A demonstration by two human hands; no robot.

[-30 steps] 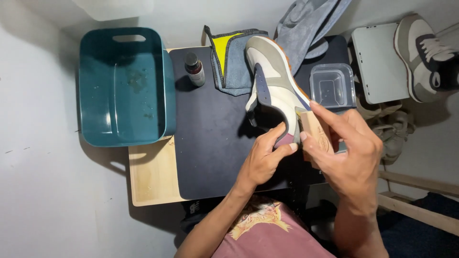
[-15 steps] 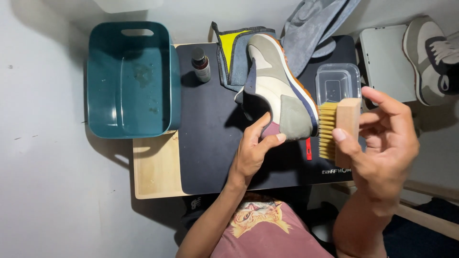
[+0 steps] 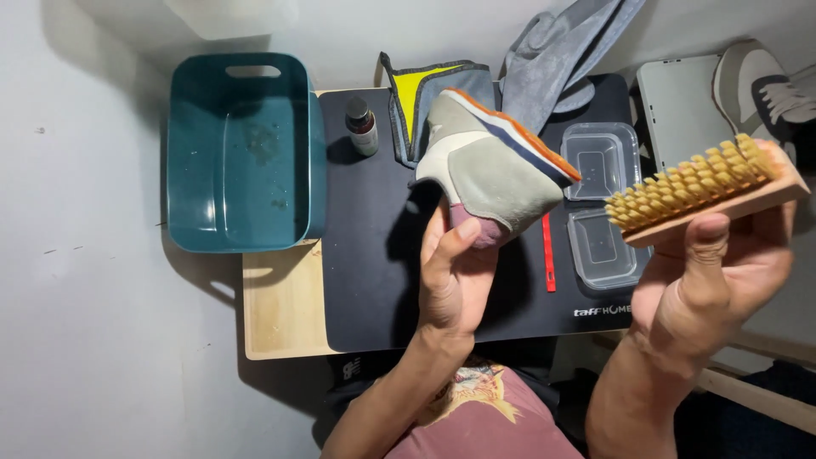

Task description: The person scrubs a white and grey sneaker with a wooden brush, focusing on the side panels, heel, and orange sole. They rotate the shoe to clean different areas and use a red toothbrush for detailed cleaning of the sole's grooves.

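The left hand (image 3: 450, 280) grips a grey sneaker (image 3: 489, 166); the right hand (image 3: 722, 272) grips a wooden brush (image 3: 705, 189). The teal tub (image 3: 183, 153) and two clear containers (image 3: 602, 161) hold nothing.

Teal tub (image 3: 242, 153), small bottle (image 3: 362, 127), clear containers (image 3: 601, 161)

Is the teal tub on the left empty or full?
Empty: the teal tub shows its bare bottom, with only a few small specks or droplets.

Bottle (image 3: 361, 126) on mat (image 3: 374, 272), between tub (image 3: 242, 153) and shoe (image 3: 489, 166).
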